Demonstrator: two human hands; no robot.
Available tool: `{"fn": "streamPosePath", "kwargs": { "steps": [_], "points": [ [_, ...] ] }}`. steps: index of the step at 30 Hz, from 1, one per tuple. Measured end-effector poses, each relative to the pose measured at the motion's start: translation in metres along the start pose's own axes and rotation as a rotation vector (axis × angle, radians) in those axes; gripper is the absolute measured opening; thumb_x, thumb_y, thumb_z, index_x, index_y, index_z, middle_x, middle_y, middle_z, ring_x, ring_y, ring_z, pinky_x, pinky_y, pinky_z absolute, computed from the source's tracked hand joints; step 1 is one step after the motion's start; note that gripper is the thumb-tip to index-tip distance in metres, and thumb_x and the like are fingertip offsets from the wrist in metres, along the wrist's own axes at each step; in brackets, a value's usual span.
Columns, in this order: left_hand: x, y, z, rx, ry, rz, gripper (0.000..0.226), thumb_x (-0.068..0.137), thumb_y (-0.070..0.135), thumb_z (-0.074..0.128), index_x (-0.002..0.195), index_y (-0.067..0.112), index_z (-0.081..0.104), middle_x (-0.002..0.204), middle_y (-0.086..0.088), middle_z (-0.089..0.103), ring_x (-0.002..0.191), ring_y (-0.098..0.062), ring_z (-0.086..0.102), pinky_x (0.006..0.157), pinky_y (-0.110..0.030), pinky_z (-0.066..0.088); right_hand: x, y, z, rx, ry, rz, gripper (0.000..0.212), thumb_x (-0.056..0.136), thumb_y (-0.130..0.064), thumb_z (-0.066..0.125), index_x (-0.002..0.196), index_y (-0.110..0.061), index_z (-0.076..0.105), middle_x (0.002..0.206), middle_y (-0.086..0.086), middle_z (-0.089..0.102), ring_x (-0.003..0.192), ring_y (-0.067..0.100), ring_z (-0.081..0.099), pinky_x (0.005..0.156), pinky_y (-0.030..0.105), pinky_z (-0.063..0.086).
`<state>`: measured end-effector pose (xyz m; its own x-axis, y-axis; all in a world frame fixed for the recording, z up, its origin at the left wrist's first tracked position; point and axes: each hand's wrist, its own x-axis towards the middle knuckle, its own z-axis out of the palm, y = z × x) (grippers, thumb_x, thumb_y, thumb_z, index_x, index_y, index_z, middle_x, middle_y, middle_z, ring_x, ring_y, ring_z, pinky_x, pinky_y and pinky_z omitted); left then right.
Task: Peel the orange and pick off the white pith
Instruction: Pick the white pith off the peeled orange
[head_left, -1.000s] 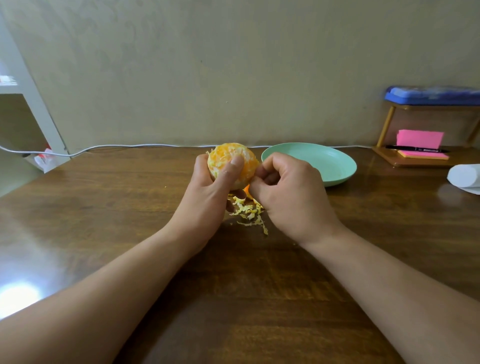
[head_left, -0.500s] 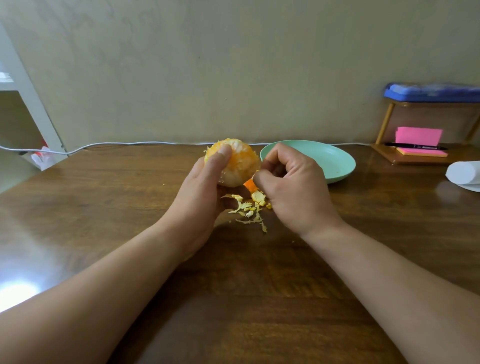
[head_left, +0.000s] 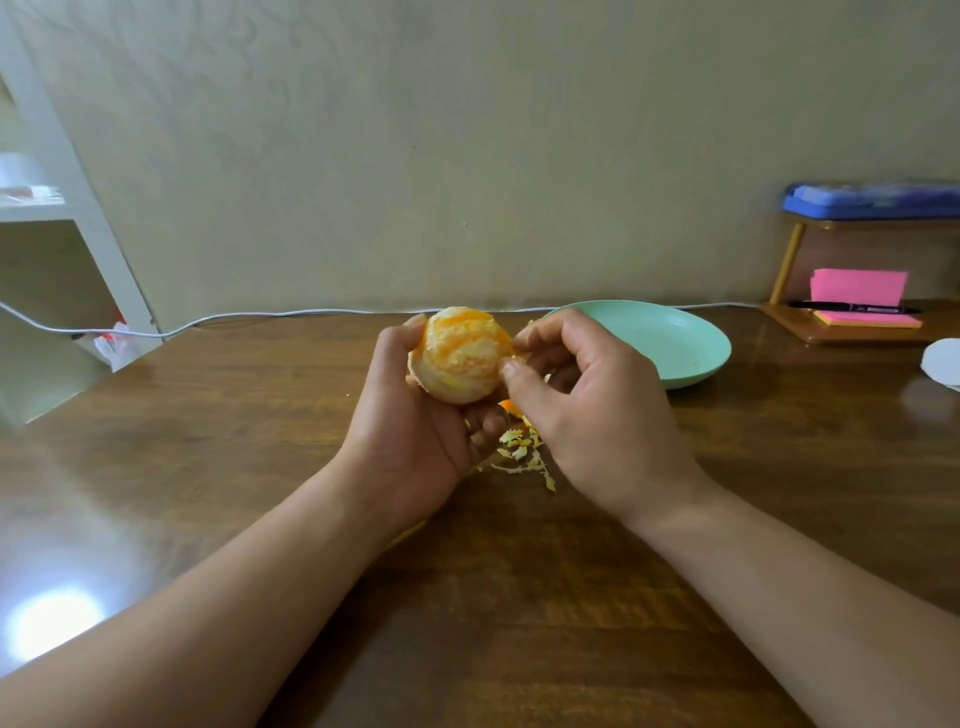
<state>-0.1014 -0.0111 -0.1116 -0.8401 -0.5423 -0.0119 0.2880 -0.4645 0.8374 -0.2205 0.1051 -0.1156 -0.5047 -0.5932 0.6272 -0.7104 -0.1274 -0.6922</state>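
Note:
A peeled orange (head_left: 461, 354), streaked with white pith, rests in my left hand (head_left: 415, 421), which cups it from below and from the left, above the table. My right hand (head_left: 582, 400) is at the orange's right side, thumb and fingertips touching its surface. Whether they pinch a bit of pith I cannot tell. A small heap of pith scraps (head_left: 522, 452) and a piece of orange peel (head_left: 506, 406) lie on the wooden table (head_left: 234, 431) under the hands, partly hidden by them.
A mint green plate (head_left: 675, 343) stands just right of the hands. Farther right are a small wooden stand with pink sticky notes (head_left: 857, 291), a black pen (head_left: 852, 308), and a white roll (head_left: 940, 364). A grey cable (head_left: 260, 315) runs along the wall.
My left hand has turned palm up, so the orange now faces me with my thumb off its front. My right hand has opened from a fist and come up to the orange's side.

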Motion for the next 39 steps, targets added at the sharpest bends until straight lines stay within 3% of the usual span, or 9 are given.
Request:
{"fn": "streamPosePath", "kwargs": {
  "steps": [5, 10, 15, 19, 22, 29, 39],
  "points": [
    [0.0002, -0.0004, 0.0012, -0.063, -0.043, 0.012, 0.055, 0.100, 0.051, 0.045, 0.117, 0.004, 0.068, 0.112, -0.017, 0.064, 0.065, -0.018, 0.054, 0.051, -0.027, 0.050, -0.0017, -0.0036, 0.0021, 0.050, 0.003, 0.031, 0.020, 0.092, -0.034, 0.083, 0.103, -0.026, 0.067, 0.084, -0.012, 0.071, 0.073, 0.011, 0.068, 0.072, 0.035, 0.059],
    [0.0012, -0.0027, 0.0042, -0.036, -0.018, 0.039, 0.052, 0.102, 0.049, 0.045, 0.116, 0.005, 0.068, 0.103, -0.014, 0.065, 0.066, -0.018, 0.052, 0.050, -0.025, 0.048, -0.0023, -0.0031, 0.0053, 0.044, 0.056, 0.011, 0.019, 0.093, -0.024, 0.082, 0.107, -0.024, 0.069, 0.089, -0.016, 0.068, 0.078, 0.006, 0.065, 0.072, 0.026, 0.058],
    [0.0036, -0.0057, 0.0042, -0.040, -0.021, 0.032, 0.054, 0.102, 0.051, 0.045, 0.121, 0.006, 0.069, 0.113, -0.015, 0.061, 0.067, -0.017, 0.053, 0.051, -0.025, 0.045, -0.0017, -0.0007, 0.0058, 0.032, 0.070, -0.017, 0.015, 0.094, -0.023, 0.082, 0.105, -0.024, 0.071, 0.087, -0.017, 0.069, 0.078, 0.007, 0.067, 0.071, 0.025, 0.058],
    [0.0037, -0.0075, 0.0059, -0.056, -0.024, 0.036, 0.054, 0.102, 0.051, 0.046, 0.108, 0.009, 0.079, 0.118, -0.016, 0.061, 0.070, -0.017, 0.054, 0.051, -0.024, 0.045, -0.0011, 0.0002, 0.0063, 0.044, 0.073, -0.021, 0.011, 0.095, -0.022, 0.081, 0.101, -0.023, 0.072, 0.085, -0.013, 0.071, 0.075, 0.009, 0.070, 0.069, 0.028, 0.060],
    [0.0034, -0.0078, 0.0069, -0.046, -0.015, 0.040, 0.054, 0.102, 0.052, 0.044, 0.111, 0.009, 0.076, 0.120, -0.016, 0.061, 0.071, -0.017, 0.053, 0.052, -0.024, 0.045, -0.0010, -0.0003, 0.0061, 0.074, 0.056, -0.024, 0.009, 0.096, -0.018, 0.080, 0.099, -0.020, 0.072, 0.082, -0.008, 0.072, 0.071, 0.010, 0.073, 0.068, 0.030, 0.061],
    [0.0030, -0.0086, 0.0072, -0.012, 0.008, 0.051, 0.055, 0.103, 0.052, 0.043, 0.122, 0.007, 0.070, 0.123, -0.017, 0.063, 0.077, -0.017, 0.053, 0.056, -0.024, 0.044, -0.0007, -0.0021, 0.0043, 0.098, 0.018, -0.023, 0.007, 0.096, -0.012, 0.079, 0.098, -0.014, 0.073, 0.081, -0.006, 0.072, 0.072, 0.000, 0.070, 0.062, 0.009, 0.050],
    [0.0023, -0.0088, 0.0081, -0.030, 0.016, 0.048, 0.053, 0.102, 0.051, 0.046, 0.115, 0.009, 0.075, 0.118, -0.015, 0.065, 0.079, -0.017, 0.055, 0.053, -0.023, 0.044, -0.0013, -0.0001, 0.0047, 0.078, 0.024, -0.027, 0.011, 0.096, -0.015, 0.079, 0.101, -0.019, 0.069, 0.083, -0.006, 0.069, 0.075, 0.005, 0.069, 0.066, 0.016, 0.053]
  ]
}}
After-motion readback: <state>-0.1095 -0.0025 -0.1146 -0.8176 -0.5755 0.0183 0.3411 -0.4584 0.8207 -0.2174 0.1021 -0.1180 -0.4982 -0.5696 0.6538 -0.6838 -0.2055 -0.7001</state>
